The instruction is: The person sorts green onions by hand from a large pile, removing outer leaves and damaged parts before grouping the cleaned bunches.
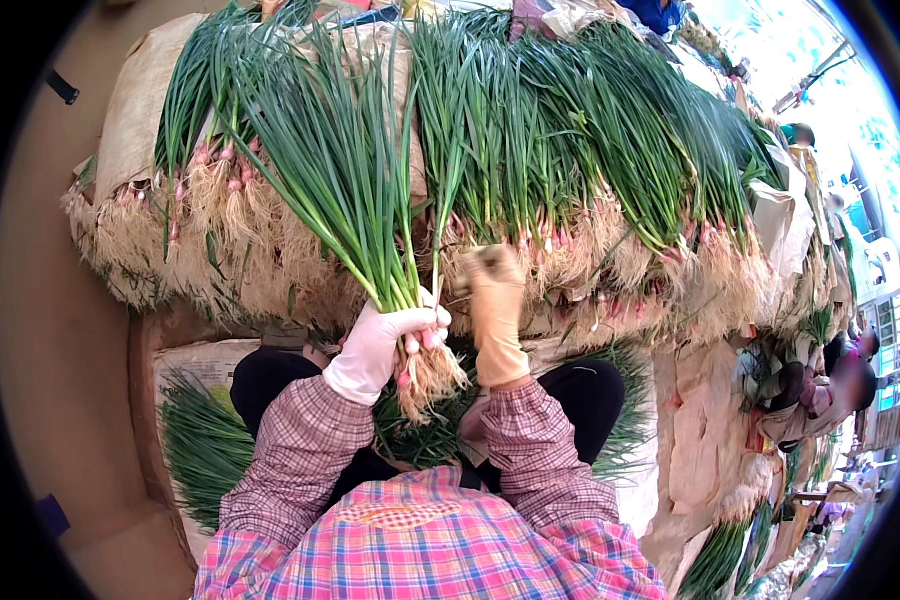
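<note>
My left hand [370,345], in a white glove, is closed round a bunch of spring onions [365,215] just above their pink bulbs. The long green leaves fan up and away, while pale roots [425,385] hang below the fist. One thinner stalk stands a little apart at the bunch's right side, its lower end by my left thumb. To the right, my right hand [497,300] wears a yellowish glove and hovers in front of the heap's roots. Its fingers look curled but are smeared by motion, so I cannot make out whether they hold anything.
A long heap of spring onions [590,140] lies across the front, roots toward me, with sacking [140,110] at its left. More greens [200,445] rest on a sheet beside my left knee. At right, another person [820,395] sits low near further bundles [715,560].
</note>
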{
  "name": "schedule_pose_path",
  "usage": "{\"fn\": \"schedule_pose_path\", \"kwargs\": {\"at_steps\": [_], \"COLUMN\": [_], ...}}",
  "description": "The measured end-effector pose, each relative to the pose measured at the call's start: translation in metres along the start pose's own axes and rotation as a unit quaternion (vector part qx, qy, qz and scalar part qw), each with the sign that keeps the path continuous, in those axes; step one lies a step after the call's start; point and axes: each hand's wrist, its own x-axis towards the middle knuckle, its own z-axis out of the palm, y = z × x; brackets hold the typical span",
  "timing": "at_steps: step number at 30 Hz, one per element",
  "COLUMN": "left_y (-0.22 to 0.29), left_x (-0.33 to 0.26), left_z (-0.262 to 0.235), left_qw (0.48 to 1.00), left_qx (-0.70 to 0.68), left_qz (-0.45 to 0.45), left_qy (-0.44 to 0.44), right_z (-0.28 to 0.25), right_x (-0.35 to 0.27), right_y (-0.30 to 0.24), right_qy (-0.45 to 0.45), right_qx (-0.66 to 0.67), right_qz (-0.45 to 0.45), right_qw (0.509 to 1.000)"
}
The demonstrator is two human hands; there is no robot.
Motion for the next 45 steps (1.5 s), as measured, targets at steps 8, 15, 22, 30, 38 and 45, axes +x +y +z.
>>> {"fn": "schedule_pose_path", "kwargs": {"at_steps": [8, 15, 22, 30, 38, 45], "left_y": [0.011, 0.031, 0.019, 0.020, 0.022, 0.023], "left_x": [-0.011, -0.023, -0.006, 0.000, -0.002, -0.001], "left_z": [0.002, -0.006, -0.016, -0.004, -0.011, -0.007], "left_qw": [1.000, 0.993, 0.995, 0.995, 0.997, 0.996], "left_qx": [0.008, 0.023, -0.044, -0.045, -0.027, -0.017], "left_qz": [0.016, 0.112, 0.078, 0.078, 0.056, 0.072], "left_qy": [0.009, -0.015, 0.043, 0.049, 0.046, 0.045], "right_z": [-0.025, -0.036, -0.058, 0.006, -0.046, -0.066], "right_x": [0.006, 0.030, 0.021, 0.071, 0.036, 0.038], "right_y": [-0.005, -0.060, -0.048, 0.030, -0.028, -0.067], "right_qy": [0.004, -0.145, -0.220, -0.034, -0.047, -0.096], "right_qx": [-0.572, -0.100, -0.017, -0.589, -0.500, -0.400], "right_qz": [-0.338, 0.040, 0.032, -0.365, -0.205, -0.107], "right_qw": [0.747, 0.984, 0.975, 0.720, 0.840, 0.905]}}
